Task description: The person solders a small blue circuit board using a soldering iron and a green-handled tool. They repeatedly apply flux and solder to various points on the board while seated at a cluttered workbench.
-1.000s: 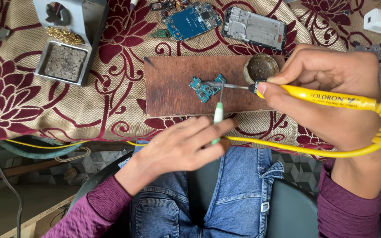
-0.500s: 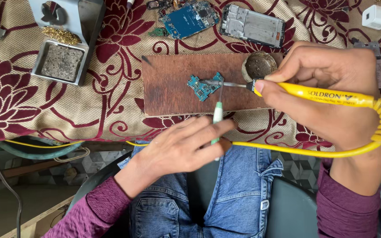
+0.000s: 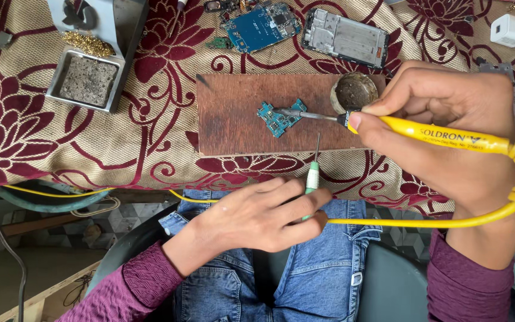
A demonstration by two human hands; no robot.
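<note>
1. Head view is looking down at two bare hands working over a table covered with a maroon flowered cloth (image 3: pixel 150 128).
2. The right hand (image 3: pixel 442 128) is clamping its fingers around a yellow soldering iron (image 3: pixel 442 134), and the metal tip is touching a small teal circuit board (image 3: pixel 278 117).
3. That small board is lying on a brown wooden board (image 3: pixel 239 113), near its middle, and a round tin of flux (image 3: pixel 354 90) is sitting at the board's right end, just beside the iron's tip.
4. The left hand (image 3: pixel 257 214) is resting near the table edge above the lap, gripping a green-and-white handled tool (image 3: pixel 312 176) whose thin metal point is aiming toward the wooden board.
5. A yellow cord (image 3: pixel 400 222) is running from the iron's coiled end across the lap.
6. A larger blue circuit board (image 3: pixel 263 27), a metal phone frame (image 3: pixel 346 39) and a soldering stand with a sponge tray (image 3: pixel 84 80) are lying farther back on the cloth.
</note>
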